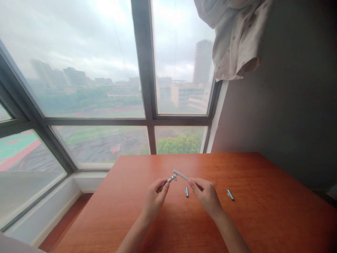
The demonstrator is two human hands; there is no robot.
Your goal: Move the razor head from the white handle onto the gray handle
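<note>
Held in my left hand [155, 196] is a silver razor handle [171, 179], its forked head pointing up and to the right with no blade cartridge on it. Pinched in my right hand [206, 195] is a slim pale grey stick [181, 174]; its exact kind is not clear. The far end of the stick is beside the razor's head, and whether they touch I cannot tell. A green and black razor cartridge [186, 191] lies on the table between my hands. Another razor cartridge [230, 195] rests to the right of my right hand.
The reddish-brown wooden table [126, 211] reaches to a large framed window [150, 122]. A grey wall [276, 116] rises on the right. Pale spotted cloth [237, 38] hangs at the upper right, above the tabletop.
</note>
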